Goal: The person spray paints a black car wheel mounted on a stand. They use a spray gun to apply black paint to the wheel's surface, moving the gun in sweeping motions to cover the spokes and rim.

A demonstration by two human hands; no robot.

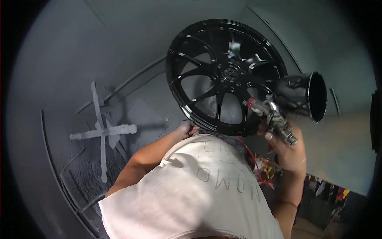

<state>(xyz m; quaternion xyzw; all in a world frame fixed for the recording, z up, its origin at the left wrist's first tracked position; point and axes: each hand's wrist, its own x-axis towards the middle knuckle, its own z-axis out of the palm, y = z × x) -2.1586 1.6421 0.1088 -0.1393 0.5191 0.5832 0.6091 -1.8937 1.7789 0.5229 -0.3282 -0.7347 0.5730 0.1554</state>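
Note:
A glossy black car wheel rim [231,73], with several split spokes, stands tilted in front of me. My right hand [287,149] is closed round a metal spray gun [274,119] with a red ring near its nozzle. The gun's large dark cup [294,95] lies on its side, its round mouth turned right. The nozzle points left across the lower right of the rim. Beside the rim's lower left edge, my left hand [188,130] has its fingers curled. The shirt and rim partly cover it, and what it grips is hidden.
A cross-shaped stand [102,131], coated pale grey, is at left on the dark, paint-dusted floor. A red hose [252,153] runs below my right hand, past a container of crumpled scraps [266,167]. Grey walls surround the rim. Assorted items [326,191] lie at lower right.

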